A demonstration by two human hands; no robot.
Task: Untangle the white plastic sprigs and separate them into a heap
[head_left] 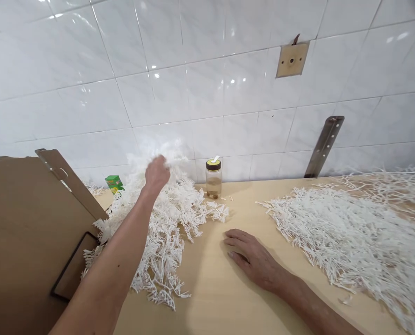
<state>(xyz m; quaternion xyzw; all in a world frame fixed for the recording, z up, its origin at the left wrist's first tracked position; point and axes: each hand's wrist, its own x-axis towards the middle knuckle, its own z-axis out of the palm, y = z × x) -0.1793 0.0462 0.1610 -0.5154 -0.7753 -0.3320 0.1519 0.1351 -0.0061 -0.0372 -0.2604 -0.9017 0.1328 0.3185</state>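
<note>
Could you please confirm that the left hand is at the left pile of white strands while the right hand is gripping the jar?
Not quite: the right hand is not gripping the jar. The head view shows it resting on the table, apart from the jar, while the left hand is at the left pile of white strands.

L arm [123, 251] stretched fwd, L hand [157, 173] grip unclear; R hand [251, 258] palm-down, fingers [236, 241] loose.
</note>
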